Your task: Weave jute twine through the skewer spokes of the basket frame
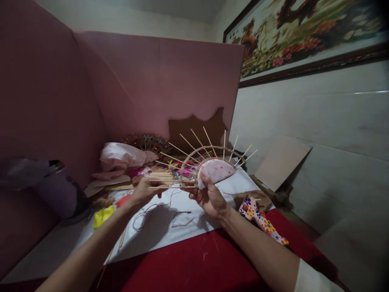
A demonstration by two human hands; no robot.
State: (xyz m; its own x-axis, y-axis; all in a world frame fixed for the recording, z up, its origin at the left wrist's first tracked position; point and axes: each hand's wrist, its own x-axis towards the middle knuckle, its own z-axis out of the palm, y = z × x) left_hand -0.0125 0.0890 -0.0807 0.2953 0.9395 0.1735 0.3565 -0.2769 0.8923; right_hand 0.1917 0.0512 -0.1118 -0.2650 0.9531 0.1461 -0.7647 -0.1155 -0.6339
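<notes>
My right hand (208, 196) is closed on the base of a half-round fan frame (212, 162), a pink dotted fabric centre with an arched cane rim and thin wooden sticks fanning outward. My left hand (146, 190) pinches a thin stick (165, 186) that lies level and reaches the frame's left corner. Both hands are raised a little above a white sheet (170, 227) on the red table cover (200, 263). A thin string (152, 209) trails loosely under the hands.
A bundle of sticks (158, 176), pink fabric pieces (120, 158) and a finished decorated fan (147, 142) lie at the back against pink partition boards (158, 81). A yellow scrap (101, 215) lies left, flowered fabric (261, 219) right. Cardboard (281, 162) leans on the wall.
</notes>
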